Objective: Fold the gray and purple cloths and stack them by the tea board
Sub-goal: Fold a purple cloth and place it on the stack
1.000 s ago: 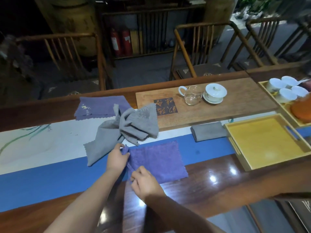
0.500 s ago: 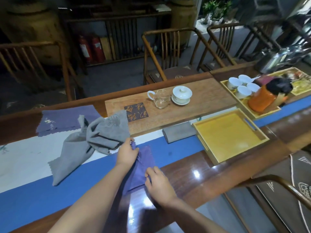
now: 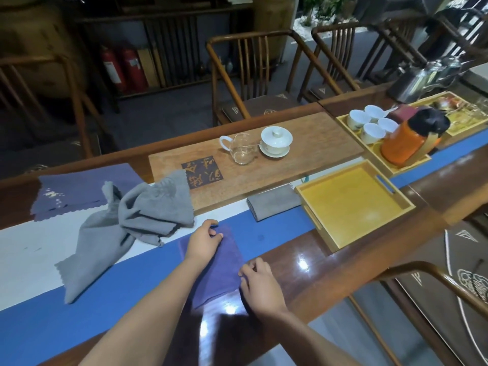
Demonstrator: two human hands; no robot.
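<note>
A purple cloth [image 3: 221, 270] lies folded in half on the blue runner at the table's near edge. My left hand [image 3: 203, 241] pinches its far corner, and my right hand [image 3: 260, 283] pinches its near right edge. A crumpled gray cloth [image 3: 137, 220] sprawls to the left, one end lapping onto the wooden tea board [image 3: 303, 157]. A folded gray cloth [image 3: 274, 203] rests by the board's front edge. Another purple cloth [image 3: 79, 188] lies flat at the far left.
On the tea board stand a glass pitcher [image 3: 241, 151] and a white lidded cup [image 3: 276, 141]. An empty yellow tray [image 3: 353, 202] sits to the right, with a tray of white cups [image 3: 369, 122] and an orange flask [image 3: 406, 143] behind it. Wooden chairs ring the table.
The purple cloth went from spread flat to folded in half. Both hands shifted right along it, and the view swung right.
</note>
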